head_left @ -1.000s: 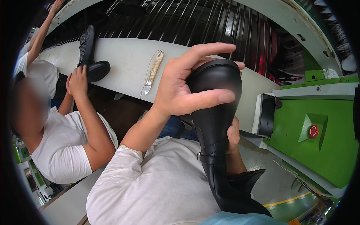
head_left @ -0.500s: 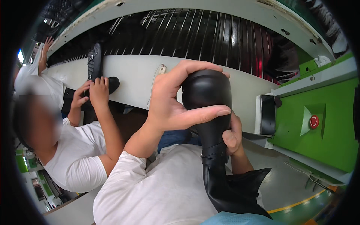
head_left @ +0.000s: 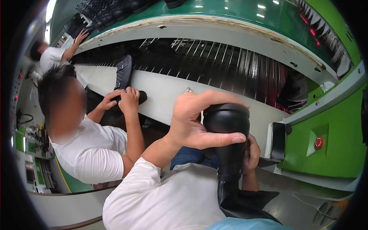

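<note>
A person in a white shirt (head_left: 184, 188) holds a black boot (head_left: 226, 124) in front of the chest, on the near side of a white bench (head_left: 161, 82). Its rounded toe points to the far side; its shaft bends down toward the near edge. Both hands are clamped on it. The left hand (head_left: 189, 120) curls round the toe, thumb across the near face and fingers over the far end. The right hand (head_left: 251, 153) grips the right side lower down, partly hidden behind the boot.

To the left, a seated co-worker (head_left: 92, 153), also in white, has both hands on a second boot (head_left: 124, 73), its patterned sole showing. Beyond the bench runs a row of metal rollers (head_left: 191, 53), then a green surface (head_left: 214, 9) with more dark boots (head_left: 111, 13) at far left. On the right, a green machine panel (head_left: 329, 153) bears a red button (head_left: 319, 142).
</note>
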A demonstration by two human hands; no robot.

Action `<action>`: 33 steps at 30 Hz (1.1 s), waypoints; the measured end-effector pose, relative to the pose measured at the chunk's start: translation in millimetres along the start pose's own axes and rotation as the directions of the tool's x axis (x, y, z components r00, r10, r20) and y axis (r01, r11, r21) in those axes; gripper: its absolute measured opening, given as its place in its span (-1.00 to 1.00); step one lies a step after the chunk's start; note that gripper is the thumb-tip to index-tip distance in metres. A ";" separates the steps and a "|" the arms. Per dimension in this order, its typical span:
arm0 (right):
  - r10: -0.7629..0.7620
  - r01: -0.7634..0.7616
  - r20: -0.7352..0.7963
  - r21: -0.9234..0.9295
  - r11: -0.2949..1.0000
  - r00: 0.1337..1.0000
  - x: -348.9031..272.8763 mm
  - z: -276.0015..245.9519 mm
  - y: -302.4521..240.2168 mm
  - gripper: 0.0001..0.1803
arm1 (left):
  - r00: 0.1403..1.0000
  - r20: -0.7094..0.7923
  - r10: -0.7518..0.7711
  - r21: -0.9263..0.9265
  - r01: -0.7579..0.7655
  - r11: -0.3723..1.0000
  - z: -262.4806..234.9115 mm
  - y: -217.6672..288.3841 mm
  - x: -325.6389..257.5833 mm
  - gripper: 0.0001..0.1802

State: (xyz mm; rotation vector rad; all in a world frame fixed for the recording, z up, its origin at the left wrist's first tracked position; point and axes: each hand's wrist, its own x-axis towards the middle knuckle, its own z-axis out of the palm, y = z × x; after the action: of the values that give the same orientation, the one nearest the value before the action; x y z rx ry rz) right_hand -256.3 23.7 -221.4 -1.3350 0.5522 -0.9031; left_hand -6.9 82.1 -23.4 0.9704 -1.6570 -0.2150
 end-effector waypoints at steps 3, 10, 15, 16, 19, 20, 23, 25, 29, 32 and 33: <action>-0.224 0.213 -0.083 -0.118 0.970 0.971 -12.2 -5.4 71.8 -0.36 | 0.985 -0.167 0.049 -0.023 -0.053 0.998 -0.8 -4.5 -12.4 -0.24; -0.650 0.530 0.055 -0.634 0.564 0.758 5.5 -13.3 38.9 -0.44 | 0.957 -0.244 -0.155 -0.392 0.049 0.919 18.6 -29.1 -53.9 -0.20; -0.697 0.652 0.195 -0.584 0.483 0.690 18.9 -56.2 -12.7 -0.45 | 0.902 0.010 -0.432 -0.394 0.401 0.827 -7.9 -13.3 -73.2 -0.15; -0.659 0.629 0.203 -0.585 0.512 0.724 15.5 -62.1 -17.6 -0.44 | 0.886 0.081 -0.456 -0.232 0.462 0.856 -13.8 -8.8 -68.2 -0.06; -0.616 0.636 0.295 -0.622 0.457 0.731 16.1 -72.9 -29.5 -0.43 | 0.901 0.224 -0.373 -0.124 0.406 0.905 -21.4 -26.3 -78.1 -0.02; -0.593 0.624 0.300 -0.622 0.472 0.747 14.2 -72.0 -31.6 -0.41 | 0.894 0.197 -0.403 -0.184 0.437 0.880 -16.8 -26.4 -83.7 -0.09; -0.555 0.615 0.320 -0.611 0.499 0.768 13.2 -72.5 -34.5 -0.41 | 0.895 0.159 -0.417 -0.268 0.446 0.854 -10.5 -32.3 -99.0 -0.12; -0.554 0.608 0.316 -0.625 0.489 0.770 13.3 -70.0 -34.7 -0.42 | 0.875 0.122 -0.468 -0.309 0.482 0.820 -4.9 -32.4 -106.8 -0.15; -0.506 0.588 0.340 -0.646 0.486 0.792 11.3 -69.3 -39.1 -0.47 | 0.858 0.090 -0.506 -0.385 0.499 0.777 1.2 -39.0 -123.5 -0.25; -0.457 0.598 0.399 -0.645 0.476 0.795 14.6 -68.7 -43.9 -0.49 | 0.823 0.074 -0.564 -0.417 0.539 0.732 1.5 -39.7 -140.2 -0.26; -0.422 0.581 0.407 -0.652 0.487 0.810 15.8 -68.3 -46.7 -0.49 | 0.816 0.067 -0.574 -0.400 0.549 0.734 2.9 -39.0 -144.0 -0.23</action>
State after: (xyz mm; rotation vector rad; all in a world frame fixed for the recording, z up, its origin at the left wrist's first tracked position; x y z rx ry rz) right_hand -312.6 -28.4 -186.4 -2.4445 0.3797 -1.0383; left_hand 11.0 155.1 -152.3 1.1173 -1.1465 -0.8983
